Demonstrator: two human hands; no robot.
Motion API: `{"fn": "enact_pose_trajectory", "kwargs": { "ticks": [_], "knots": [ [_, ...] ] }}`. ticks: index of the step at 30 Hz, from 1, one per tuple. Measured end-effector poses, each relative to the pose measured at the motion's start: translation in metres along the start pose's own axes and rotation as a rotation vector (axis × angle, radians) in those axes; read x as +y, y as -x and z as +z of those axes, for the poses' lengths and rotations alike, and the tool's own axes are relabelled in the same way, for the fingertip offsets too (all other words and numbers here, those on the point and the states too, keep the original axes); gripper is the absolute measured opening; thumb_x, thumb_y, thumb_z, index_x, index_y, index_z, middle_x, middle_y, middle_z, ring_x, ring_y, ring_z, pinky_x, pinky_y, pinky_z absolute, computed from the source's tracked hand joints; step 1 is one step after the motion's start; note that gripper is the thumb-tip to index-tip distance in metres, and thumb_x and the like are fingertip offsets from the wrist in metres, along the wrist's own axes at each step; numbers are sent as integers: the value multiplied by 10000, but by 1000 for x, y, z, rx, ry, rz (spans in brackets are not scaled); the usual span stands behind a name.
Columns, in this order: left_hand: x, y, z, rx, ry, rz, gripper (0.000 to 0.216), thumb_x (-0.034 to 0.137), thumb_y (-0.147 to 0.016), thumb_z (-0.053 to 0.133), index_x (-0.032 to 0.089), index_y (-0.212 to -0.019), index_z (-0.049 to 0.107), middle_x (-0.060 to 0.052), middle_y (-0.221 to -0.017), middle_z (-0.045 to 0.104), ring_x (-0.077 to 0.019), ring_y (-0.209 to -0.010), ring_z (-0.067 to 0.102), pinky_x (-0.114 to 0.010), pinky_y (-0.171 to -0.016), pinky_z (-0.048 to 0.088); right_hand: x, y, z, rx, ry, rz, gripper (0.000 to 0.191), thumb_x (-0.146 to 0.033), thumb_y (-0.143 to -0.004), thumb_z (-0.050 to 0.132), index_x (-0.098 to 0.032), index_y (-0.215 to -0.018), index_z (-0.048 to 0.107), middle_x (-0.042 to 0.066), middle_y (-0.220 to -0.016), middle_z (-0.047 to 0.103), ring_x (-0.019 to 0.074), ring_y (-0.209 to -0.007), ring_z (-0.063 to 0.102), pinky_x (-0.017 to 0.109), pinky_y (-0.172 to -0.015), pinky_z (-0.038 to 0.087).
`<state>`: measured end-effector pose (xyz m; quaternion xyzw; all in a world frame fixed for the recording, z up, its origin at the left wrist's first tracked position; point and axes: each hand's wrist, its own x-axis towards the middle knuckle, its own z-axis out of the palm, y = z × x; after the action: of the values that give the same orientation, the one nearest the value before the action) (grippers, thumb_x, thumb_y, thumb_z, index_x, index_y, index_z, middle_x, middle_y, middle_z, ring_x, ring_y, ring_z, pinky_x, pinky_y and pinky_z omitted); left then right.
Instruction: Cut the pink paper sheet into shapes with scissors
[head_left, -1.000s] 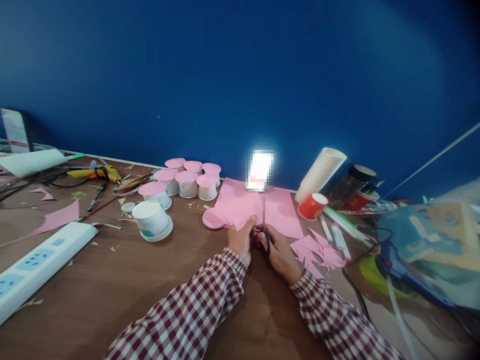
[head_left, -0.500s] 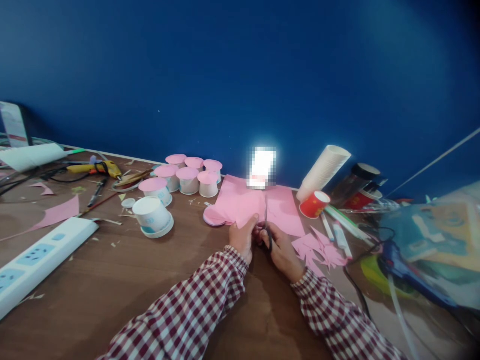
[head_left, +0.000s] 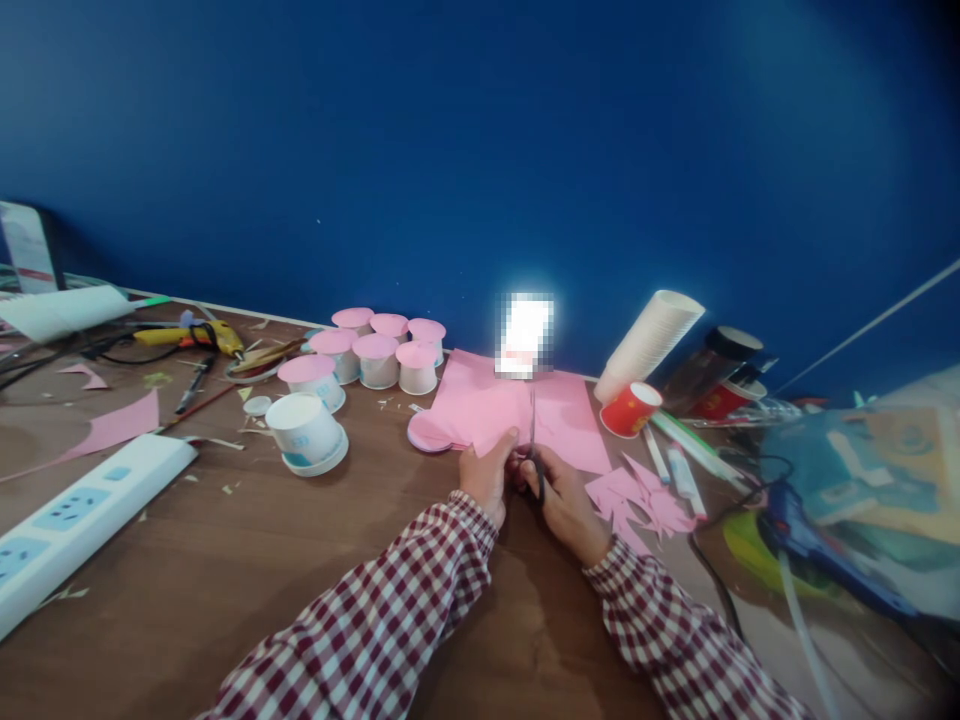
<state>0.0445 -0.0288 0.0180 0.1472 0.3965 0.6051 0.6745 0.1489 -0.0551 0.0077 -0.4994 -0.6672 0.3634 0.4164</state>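
Scissors (head_left: 538, 478) with dark handles are in my right hand (head_left: 564, 498), its fingers wrapped through the loops. Their blades point away from me, over pink paper. My left hand (head_left: 486, 482) pinches a sheet of pink paper (head_left: 487, 405) with the thumb on top, close beside the scissors. More pink paper lies flat under and behind it. A small stack of round pink paper discs (head_left: 430, 432) sits left of my left hand. Pink paper scraps (head_left: 637, 497) lie to the right of my right hand.
Several paper cups topped with pink discs (head_left: 376, 348) stand at the left, near an uncovered white cup (head_left: 306, 430). A power strip (head_left: 90, 515) and yellow glue gun (head_left: 199, 335) lie further left. Rightward are stacked cups (head_left: 652, 340), a red cup (head_left: 631, 408) and a blue glue gun (head_left: 825, 560).
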Motion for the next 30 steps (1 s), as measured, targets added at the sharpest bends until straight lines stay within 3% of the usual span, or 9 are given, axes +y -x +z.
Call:
{"fn": "enact_pose_trajectory", "kwargs": {
  "ticks": [30],
  "knots": [
    [-3, -4, -2, 0, -10, 3, 329, 335, -554, 758, 144, -664, 514, 42, -495, 498, -92, -413, 470, -224, -390, 368, -3, -1, 0, -16, -39, 0, 260, -342, -905, 465, -171, -1059, 587, 8, -708, 559, 148, -647, 509, 240, -593, 433]
  ]
}}
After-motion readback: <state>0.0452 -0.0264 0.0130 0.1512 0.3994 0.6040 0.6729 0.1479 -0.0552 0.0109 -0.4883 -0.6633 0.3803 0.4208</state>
